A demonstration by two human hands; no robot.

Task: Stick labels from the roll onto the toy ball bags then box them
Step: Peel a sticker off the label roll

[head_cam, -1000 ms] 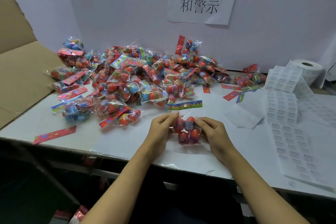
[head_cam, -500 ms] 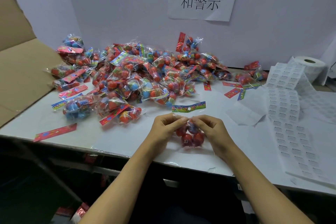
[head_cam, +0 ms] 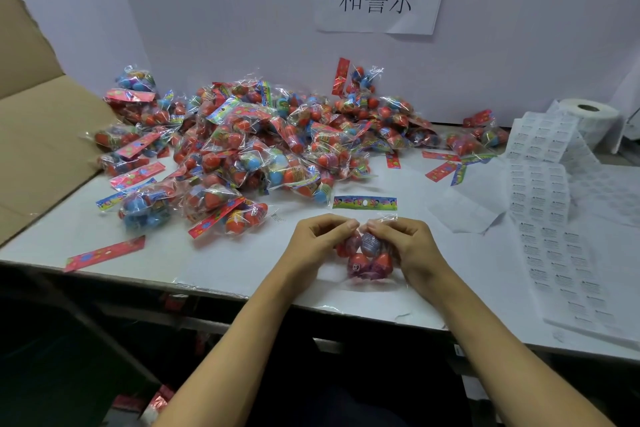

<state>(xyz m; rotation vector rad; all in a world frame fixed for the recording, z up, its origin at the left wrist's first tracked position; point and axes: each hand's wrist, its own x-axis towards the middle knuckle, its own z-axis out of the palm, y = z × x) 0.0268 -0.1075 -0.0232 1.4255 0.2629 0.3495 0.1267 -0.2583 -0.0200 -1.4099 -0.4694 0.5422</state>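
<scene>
A clear bag of red balls (head_cam: 364,255) is gripped at its top by the left hand (head_cam: 317,239) and the right hand (head_cam: 405,243), fingertips curled and nearly meeting, near the table's (head_cam: 242,270) front edge. A small label seems stuck on it, though blurred. Behind, a heap of bags (head_cam: 263,149) is piled. The label roll (head_cam: 588,125) and its unrolled strip (head_cam: 554,236) are seen at right, a cardboard box (head_cam: 41,135) at left.
</scene>
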